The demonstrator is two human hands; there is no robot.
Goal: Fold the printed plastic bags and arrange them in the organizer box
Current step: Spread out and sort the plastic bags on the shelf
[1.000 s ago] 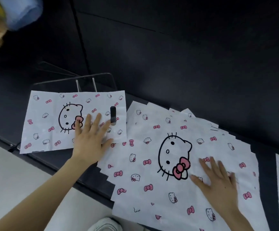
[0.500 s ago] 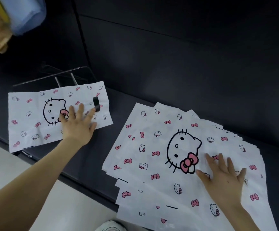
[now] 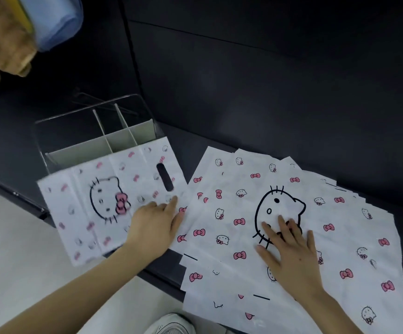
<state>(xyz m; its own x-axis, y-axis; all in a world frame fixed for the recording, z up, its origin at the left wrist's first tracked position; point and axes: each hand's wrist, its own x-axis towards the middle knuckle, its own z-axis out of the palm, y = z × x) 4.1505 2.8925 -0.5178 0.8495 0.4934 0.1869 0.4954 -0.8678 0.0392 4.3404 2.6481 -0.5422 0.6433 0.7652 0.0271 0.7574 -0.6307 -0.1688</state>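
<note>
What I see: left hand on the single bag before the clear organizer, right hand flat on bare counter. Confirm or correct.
One error: the right hand lies flat on the fanned stack of bags, not on bare counter; the head view shows it. The left hand is on the single bag before the clear organizer.

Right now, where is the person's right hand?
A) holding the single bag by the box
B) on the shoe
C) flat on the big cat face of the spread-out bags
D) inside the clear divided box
C: the right hand lies flat, fingers straight, on the cat face of the top bag.
</note>
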